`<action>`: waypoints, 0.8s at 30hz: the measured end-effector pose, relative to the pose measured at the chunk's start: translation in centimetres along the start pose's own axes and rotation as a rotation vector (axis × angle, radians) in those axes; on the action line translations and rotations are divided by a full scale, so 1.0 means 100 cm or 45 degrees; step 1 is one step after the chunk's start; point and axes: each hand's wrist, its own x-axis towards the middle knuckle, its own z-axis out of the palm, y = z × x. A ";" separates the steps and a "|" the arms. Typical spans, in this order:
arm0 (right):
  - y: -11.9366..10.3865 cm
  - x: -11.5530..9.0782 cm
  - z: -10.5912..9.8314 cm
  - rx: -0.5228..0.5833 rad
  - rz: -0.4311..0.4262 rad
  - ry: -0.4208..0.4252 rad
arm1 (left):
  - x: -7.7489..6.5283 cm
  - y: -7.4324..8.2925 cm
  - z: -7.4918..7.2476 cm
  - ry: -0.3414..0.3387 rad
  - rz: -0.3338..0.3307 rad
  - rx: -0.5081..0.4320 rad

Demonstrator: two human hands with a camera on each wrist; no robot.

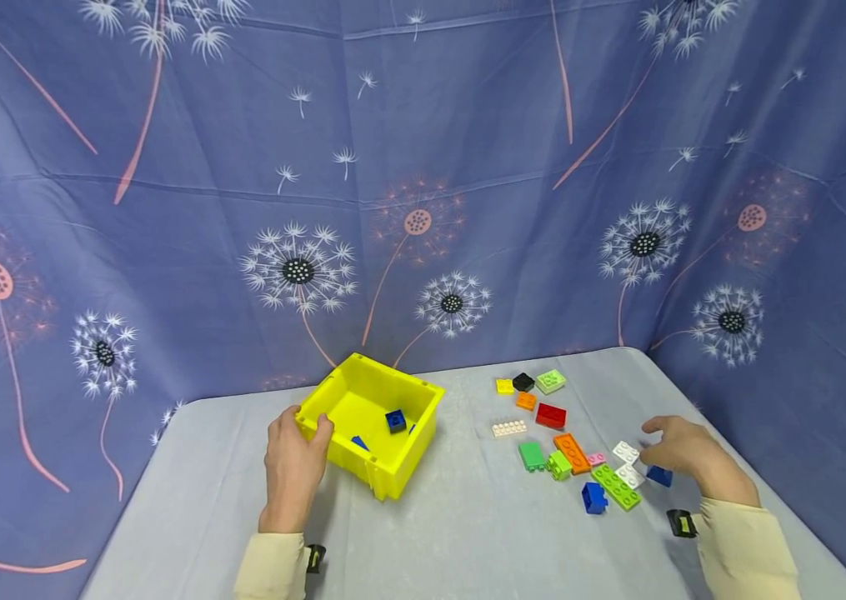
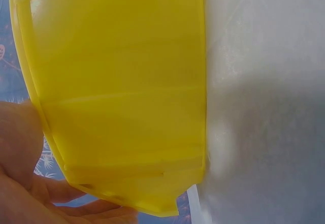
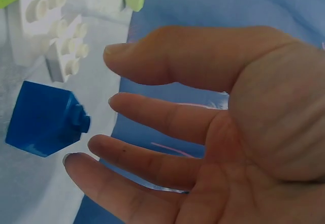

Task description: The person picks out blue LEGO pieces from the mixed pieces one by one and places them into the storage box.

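Left hand [image 1: 293, 462] at the left corner of the yellow box [image 1: 411, 454]; we note its grip closed over the rim, thumb on the near side. The box sits on the left half of the bench [image 1: 468, 542], and in it we count one dark blue brick [image 1: 396, 421] plus blue bits partly hidden by the wall.

Right hand [image 1: 693, 457] over the bench's right side: grip loose, thumb well apart from the fingers, nothing held. We see a slope-sided blue brick [image 3: 43, 120] just off its fingertips, apart from them, and two white bricks [image 1: 625, 452] beside it.

Leftward of these we log a lime plate [image 1: 615, 487], an orange plate [image 1: 571, 453] and a green brick [image 1: 532, 456]; farther back, a red brick [image 1: 551, 416]. Dandelion-print cloth [image 1: 423, 125] hangs behind.
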 end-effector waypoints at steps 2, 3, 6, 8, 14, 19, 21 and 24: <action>0.003 0.001 0.002 0.017 0.005 -0.022 | 0.000 0.000 0.000 0.000 0.001 0.003; 0.004 0.002 0.003 0.023 0.001 -0.030 | 0.000 0.000 0.000 -0.001 0.000 0.004; 0.008 0.003 0.007 0.039 -0.018 -0.060 | 0.000 0.001 0.001 -0.004 -0.006 0.006; 0.009 0.003 0.010 0.053 -0.033 -0.080 | 0.000 0.001 0.001 -0.007 -0.012 0.005; 0.011 0.002 0.016 0.080 -0.040 -0.062 | 0.000 0.000 0.002 -0.007 -0.014 0.003; 0.012 0.003 0.018 0.091 -0.031 -0.058 | 0.000 0.000 0.003 -0.002 -0.010 0.000; 0.013 0.004 0.019 0.102 -0.029 -0.056 | 0.000 0.000 0.003 0.004 -0.008 0.001; 0.014 0.005 0.019 0.120 -0.028 -0.054 | 0.000 0.000 0.003 0.008 -0.005 -0.001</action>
